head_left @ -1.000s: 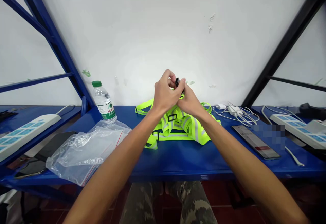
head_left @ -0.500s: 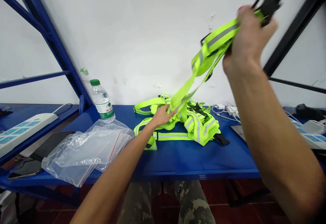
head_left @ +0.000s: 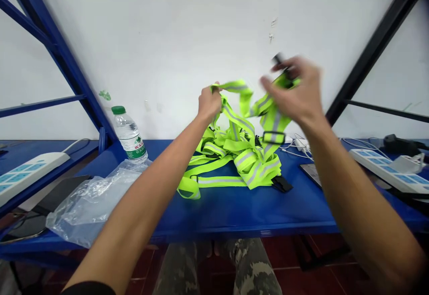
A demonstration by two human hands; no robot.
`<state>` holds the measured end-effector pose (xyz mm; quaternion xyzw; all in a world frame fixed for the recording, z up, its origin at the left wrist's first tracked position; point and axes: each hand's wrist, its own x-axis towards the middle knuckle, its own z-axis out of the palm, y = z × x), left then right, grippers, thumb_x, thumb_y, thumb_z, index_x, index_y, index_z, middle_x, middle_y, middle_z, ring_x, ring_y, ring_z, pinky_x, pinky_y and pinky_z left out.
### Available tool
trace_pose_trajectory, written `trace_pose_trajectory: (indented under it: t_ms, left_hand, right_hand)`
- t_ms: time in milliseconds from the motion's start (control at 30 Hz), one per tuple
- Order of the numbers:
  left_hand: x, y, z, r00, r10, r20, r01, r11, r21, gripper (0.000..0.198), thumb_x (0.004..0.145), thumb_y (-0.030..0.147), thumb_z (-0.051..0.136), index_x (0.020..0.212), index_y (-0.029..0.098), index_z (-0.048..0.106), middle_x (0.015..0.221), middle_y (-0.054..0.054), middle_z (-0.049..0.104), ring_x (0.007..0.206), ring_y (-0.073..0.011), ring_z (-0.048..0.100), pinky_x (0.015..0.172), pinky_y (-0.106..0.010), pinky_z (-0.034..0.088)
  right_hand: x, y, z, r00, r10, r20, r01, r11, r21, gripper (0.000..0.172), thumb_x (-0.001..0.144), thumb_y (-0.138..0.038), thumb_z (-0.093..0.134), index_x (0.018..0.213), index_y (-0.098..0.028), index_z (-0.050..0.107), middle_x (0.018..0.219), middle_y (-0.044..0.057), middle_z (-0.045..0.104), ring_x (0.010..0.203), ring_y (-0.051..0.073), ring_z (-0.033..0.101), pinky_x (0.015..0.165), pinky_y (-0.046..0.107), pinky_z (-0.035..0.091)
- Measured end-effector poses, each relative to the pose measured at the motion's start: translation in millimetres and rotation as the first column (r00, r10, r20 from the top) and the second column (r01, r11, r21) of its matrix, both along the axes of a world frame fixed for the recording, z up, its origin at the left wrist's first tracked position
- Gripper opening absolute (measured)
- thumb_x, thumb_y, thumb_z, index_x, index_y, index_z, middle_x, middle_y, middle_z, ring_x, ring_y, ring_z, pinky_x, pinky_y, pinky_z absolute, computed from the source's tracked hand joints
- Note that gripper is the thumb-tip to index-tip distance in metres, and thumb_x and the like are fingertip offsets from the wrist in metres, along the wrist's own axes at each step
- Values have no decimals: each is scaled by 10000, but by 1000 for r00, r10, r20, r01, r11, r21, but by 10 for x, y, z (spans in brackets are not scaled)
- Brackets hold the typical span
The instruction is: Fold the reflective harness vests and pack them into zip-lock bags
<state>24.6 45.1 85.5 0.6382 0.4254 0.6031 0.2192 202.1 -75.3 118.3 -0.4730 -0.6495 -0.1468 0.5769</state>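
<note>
A neon-yellow safety vest [head_left: 234, 152] with grey reflective stripes lies in a tangled heap on the blue shelf, and part of it is raised into the air. My left hand [head_left: 209, 103] grips a yellow strap of the vest above the heap. My right hand [head_left: 291, 90], blurred by motion, holds a higher part of the vest near a black buckle [head_left: 277, 60]. A black rectangular strap slider [head_left: 274, 137] hangs on the raised webbing below it. Another black buckle [head_left: 281, 183] lies at the heap's right edge.
A water bottle [head_left: 129, 137] stands left of the heap, with clear zip bags [head_left: 94, 205] in front of it. Power strips [head_left: 27, 174] [head_left: 385, 170] lie at both sides. White cables [head_left: 298, 145] and a phone [head_left: 310, 173] lie to the right, below a white wall.
My right hand has dropped from high at the right toward the middle. My left hand has risen from the heap with a strap, lifting more of the vest off the shelf.
</note>
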Motion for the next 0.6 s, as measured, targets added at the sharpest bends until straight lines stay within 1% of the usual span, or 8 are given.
trace_pose_trajectory:
  t_ms: [33,67,133,200,267,367,500,600]
  left_hand:
    - [69,8,102,997,-47,67,48,999,-22,359,982,468,438,905,189,651,805,-72,647,770,-203,638,690,-307,479]
    - [129,4,196,989,-89,120,93,995,-31,369,981,488,443,906,183,637,785,-66,636,747,-189,634,672,-300,482]
    - [207,-35,357,972,-140,191,147,989,-24,387,958,540,485,903,180,615,742,-57,619,740,-182,632,660,-297,490]
    - [217,-87,472,962,-158,223,163,987,-4,391,922,574,539,890,191,605,716,-53,613,766,-192,634,663,-304,497]
    - [159,-117,539,961,-146,235,149,989,8,376,900,586,568,870,213,601,722,-53,622,799,-202,634,668,-310,503]
    - [-14,-92,570,966,-80,246,76,997,25,364,881,601,579,837,240,591,759,-51,640,832,-210,636,663,-318,503]
    - [-281,13,583,962,22,273,-37,998,53,370,849,610,581,794,244,570,738,-49,629,816,-219,650,605,-320,478]
    - [-482,88,609,955,79,285,-87,996,13,304,827,529,590,760,235,558,652,-45,584,705,-206,634,517,-307,426]
  right_hand:
    - [-85,8,-142,995,36,98,-22,989,-148,502,777,-505,705,1111,-135,646,1014,109,696,946,261,650,890,420,507]
    - [-153,36,-286,989,38,141,5,957,-291,665,732,-564,728,1218,-127,606,1043,127,702,960,295,660,882,454,513]
    - [-245,135,-570,969,45,243,80,874,-480,997,604,-663,778,1379,-114,475,1228,201,641,1074,375,630,907,516,503]
    - [-292,257,-820,944,97,315,128,773,-622,1123,565,-676,787,1447,-115,376,1313,240,591,1131,417,606,907,531,503]
    - [-298,373,-995,936,72,343,192,714,-673,1044,638,-592,765,1463,-126,327,1278,239,615,1111,413,622,880,509,513]
    - [-210,522,-1081,945,-26,325,252,692,-677,856,734,-439,703,1449,-149,331,1179,214,666,1047,389,651,828,479,523]
    - [48,667,-971,954,-191,233,295,747,-596,747,781,-373,663,1441,-187,365,1178,205,659,1045,387,640,830,483,512]
    - [263,714,-854,945,-297,137,325,809,-490,680,784,-281,652,1413,-183,414,1146,192,660,1041,370,626,880,488,488]
